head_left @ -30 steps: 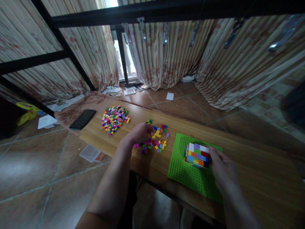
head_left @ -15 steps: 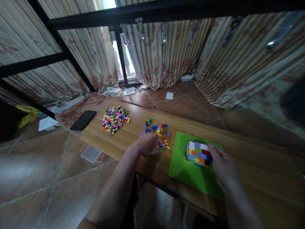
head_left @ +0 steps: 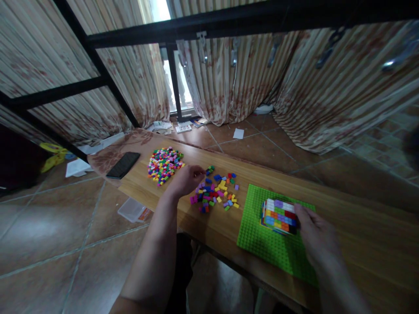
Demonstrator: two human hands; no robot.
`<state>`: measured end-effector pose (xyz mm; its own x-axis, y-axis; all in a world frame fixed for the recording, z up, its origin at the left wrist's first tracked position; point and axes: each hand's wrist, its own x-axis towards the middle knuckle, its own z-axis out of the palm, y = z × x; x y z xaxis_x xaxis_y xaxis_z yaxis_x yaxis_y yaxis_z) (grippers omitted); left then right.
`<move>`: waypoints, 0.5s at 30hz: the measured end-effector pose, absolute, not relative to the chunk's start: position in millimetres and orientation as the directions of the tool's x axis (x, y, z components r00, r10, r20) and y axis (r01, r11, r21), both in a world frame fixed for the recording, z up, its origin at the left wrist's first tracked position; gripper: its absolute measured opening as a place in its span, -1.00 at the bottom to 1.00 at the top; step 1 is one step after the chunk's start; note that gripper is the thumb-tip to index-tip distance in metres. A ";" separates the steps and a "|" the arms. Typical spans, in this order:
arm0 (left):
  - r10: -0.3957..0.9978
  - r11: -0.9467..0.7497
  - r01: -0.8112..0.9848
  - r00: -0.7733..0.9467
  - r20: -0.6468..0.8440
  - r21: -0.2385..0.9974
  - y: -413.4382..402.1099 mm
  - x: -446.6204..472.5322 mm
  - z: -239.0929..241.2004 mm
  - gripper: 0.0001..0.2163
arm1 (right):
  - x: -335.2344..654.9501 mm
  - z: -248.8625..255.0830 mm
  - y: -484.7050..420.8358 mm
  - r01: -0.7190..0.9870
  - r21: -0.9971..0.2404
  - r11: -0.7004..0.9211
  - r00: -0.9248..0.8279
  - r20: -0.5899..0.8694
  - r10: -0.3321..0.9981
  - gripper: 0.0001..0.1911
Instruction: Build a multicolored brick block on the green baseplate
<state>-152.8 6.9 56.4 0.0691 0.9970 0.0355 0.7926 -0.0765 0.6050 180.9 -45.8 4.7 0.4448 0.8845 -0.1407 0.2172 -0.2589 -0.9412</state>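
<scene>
Head view: the left hand (head_left: pixel 185 179) has its fingers (head_left: pixel 196 174) curled toward the palm, knuckles up; whether a brick is pinched between them I cannot tell. Just right of those fingertips lies the loose scatter of bricks (head_left: pixel 218 194), spreading toward the green baseplate (head_left: pixel 262 244); this hand is much the nearer to it. The big pile of bricks (head_left: pixel 164 164) sits just beyond the knuckles, to the left. The right hand (head_left: pixel 316 235) bends its fingers against the right end of the stacked brick block (head_left: pixel 279 214), which stands on the baseplate, long axis left to right; a firm grip can't be made out. A phone (head_left: pixel 123 158) lies at the wooden table's (head_left: pixel 360 244) far left.
</scene>
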 end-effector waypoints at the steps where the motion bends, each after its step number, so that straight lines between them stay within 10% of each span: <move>1: 0.999 -0.036 0.805 0.023 0.030 0.592 7.3 -158.7 54.7 -0.76 | 181.1 4.5 -45.8 0.222 -0.938 -0.265 0.445 -0.144 0.884 -0.64; 15: 0.973 0.083 0.884 0.028 -0.230 0.460 3.6 -160.5 49.6 -0.86 | 180.9 7.9 -46.5 0.342 -0.891 -0.299 0.444 -0.127 0.887 -0.60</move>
<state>-160.5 3.6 49.6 0.0282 0.9727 -0.2302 0.8843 0.0831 0.4595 180.9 -46.5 7.9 0.4440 0.8870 -0.1269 0.3419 -0.2986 -0.8910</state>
